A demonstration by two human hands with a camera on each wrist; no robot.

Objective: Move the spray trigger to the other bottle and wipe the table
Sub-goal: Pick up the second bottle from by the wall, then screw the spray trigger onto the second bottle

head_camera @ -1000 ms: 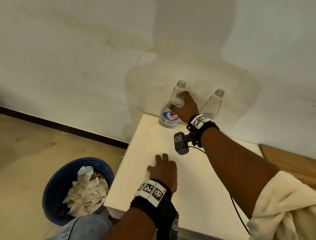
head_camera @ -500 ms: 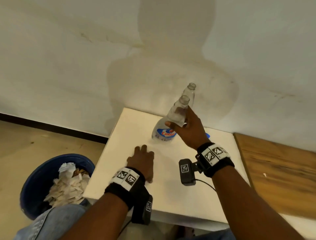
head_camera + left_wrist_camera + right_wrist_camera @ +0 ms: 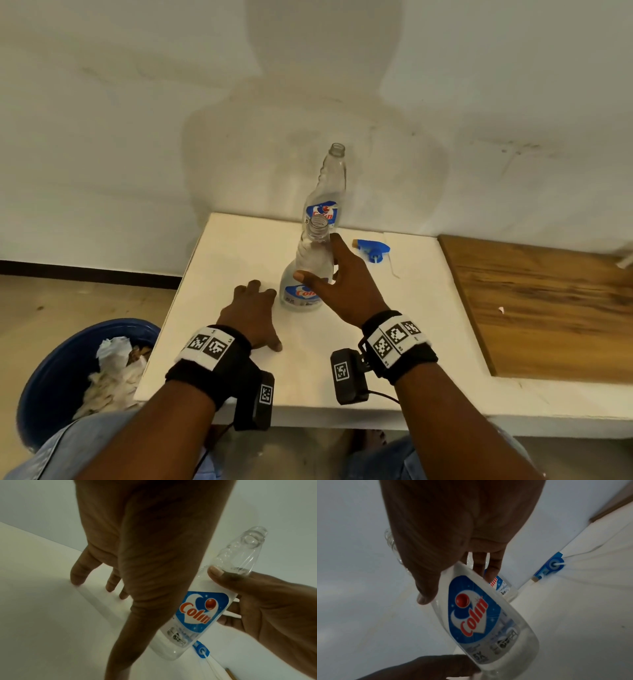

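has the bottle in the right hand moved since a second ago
Yes. The near bottle in the right hand was by the wall beside the far bottle; now it is nearer the table's front edge, by the left hand.

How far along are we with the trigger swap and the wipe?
Done: the spray trigger is off, lying on the table; both bottles are open-necked. In hand: the right hand holds the near bottle; the left hand rests flat on the table. Left: fitting the trigger, then wiping. No cloth shows.
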